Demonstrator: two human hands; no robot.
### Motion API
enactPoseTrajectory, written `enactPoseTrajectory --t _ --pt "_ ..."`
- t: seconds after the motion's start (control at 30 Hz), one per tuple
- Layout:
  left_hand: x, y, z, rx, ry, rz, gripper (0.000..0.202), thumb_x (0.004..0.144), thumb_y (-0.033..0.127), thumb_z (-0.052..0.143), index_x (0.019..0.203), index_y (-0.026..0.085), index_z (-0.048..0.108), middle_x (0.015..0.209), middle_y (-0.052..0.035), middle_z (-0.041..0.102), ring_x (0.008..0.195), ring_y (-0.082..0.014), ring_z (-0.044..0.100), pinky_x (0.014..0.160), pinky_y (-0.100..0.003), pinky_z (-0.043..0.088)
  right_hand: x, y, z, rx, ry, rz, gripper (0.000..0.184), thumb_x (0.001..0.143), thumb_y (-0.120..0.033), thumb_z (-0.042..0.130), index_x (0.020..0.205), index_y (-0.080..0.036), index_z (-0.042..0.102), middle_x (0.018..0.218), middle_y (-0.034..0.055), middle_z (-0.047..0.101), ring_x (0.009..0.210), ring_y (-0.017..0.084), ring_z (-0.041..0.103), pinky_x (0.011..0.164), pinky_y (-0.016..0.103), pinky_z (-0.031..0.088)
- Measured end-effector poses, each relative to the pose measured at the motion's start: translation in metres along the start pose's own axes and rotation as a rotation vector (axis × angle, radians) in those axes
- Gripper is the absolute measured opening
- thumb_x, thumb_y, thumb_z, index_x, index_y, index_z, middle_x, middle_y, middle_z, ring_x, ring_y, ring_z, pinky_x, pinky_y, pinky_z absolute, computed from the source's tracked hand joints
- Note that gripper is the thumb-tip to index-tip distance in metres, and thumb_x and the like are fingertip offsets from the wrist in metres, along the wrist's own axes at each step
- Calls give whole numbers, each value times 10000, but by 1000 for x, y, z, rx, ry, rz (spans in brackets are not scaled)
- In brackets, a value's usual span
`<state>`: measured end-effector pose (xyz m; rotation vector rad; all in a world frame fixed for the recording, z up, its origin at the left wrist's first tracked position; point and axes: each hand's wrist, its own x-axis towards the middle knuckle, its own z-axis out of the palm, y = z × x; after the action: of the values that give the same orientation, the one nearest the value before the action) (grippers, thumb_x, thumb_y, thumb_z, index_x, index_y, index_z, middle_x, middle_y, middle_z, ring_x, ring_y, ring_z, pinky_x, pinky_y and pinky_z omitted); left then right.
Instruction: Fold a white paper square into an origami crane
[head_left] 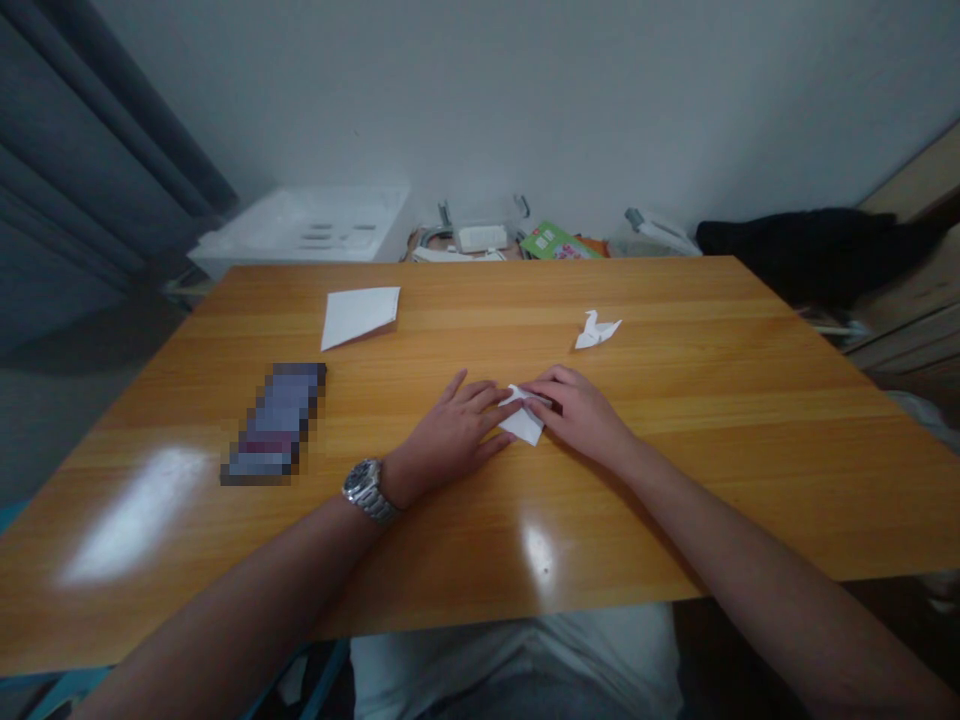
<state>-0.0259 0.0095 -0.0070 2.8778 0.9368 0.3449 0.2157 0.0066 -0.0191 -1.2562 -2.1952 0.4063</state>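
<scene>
A small folded piece of white paper [526, 428] lies on the wooden table in front of me, with a point at its lower edge. My left hand [454, 428], with a metal watch [366, 486] on the wrist, has its fingers spread and lying flat, their tips pressing on the paper's left part. From the other side, my right hand [583, 412] grips the paper's right edge between curled fingers and thumb. Some of the upper folds are hidden under the fingers. Beyond my right hand stands a folded white paper bird [596, 329].
A white sheet of paper [360, 316] lies at the table's back left. Nearer on the left is a phone-like, pixelated dark object [276, 424]. Behind the table [750, 420] are a white plastic tub [300, 220], a green packet [559, 240] and dark cloth [810, 255].
</scene>
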Motion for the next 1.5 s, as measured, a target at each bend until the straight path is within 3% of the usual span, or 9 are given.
enactPoseTrajectory --t 0.4,0.63,0.9,1.07,1.33,1.5 --pt "0 7 4 74 -5 -48 571 1050 545 388 1516 223 455 1572 -119 459 1473 -286 392 1257 -560 172 -7 -15 -10 -345 -133 -32 407 1045 -392 457 1354 -237 672 1275 151 583 1139 306 530 1015 482 486" --pt "1 7 0 110 10 -34 545 1050 553 378 1494 261 496 1529 -94 508 1433 -289 432 1254 -577 162 -10 -12 -16 -418 -199 1 458 1064 -429 380 1450 -295 587 1385 154 546 1218 327 509 1016 503 471" --pt "3 12 -5 158 42 -16 520 1051 541 380 1455 256 539 1337 -91 616 1294 -269 522 1254 -581 161 -6 -7 -15 -447 -234 -30 487 1071 -456 335 1523 -351 482 1534 131 463 1340 335 458 1067 538 428" --pt "0 11 -4 141 42 -18 509 1053 529 387 1443 247 551 1380 -98 593 1330 -264 499 1256 -547 182 -8 -5 -13 -441 -258 -4 504 1074 -484 300 1543 -366 444 1600 108 410 1413 340 421 1112 566 398" --pt "-1 12 -1 85 13 -47 523 1060 528 367 1464 241 532 1411 -91 594 1349 -260 496 1258 -535 177 -10 0 -13 -426 -246 -17 529 1074 -491 293 1553 -321 439 1638 91 380 1477 337 377 1174 557 359" --pt "0 13 -2 88 18 -51 527 1060 536 360 1469 244 523 1411 -85 599 1344 -253 500 1265 -548 131 -14 13 -15 -430 -222 61 585 1065 -511 282 1571 -250 414 1659 95 334 1521 342 313 1192 569 342"
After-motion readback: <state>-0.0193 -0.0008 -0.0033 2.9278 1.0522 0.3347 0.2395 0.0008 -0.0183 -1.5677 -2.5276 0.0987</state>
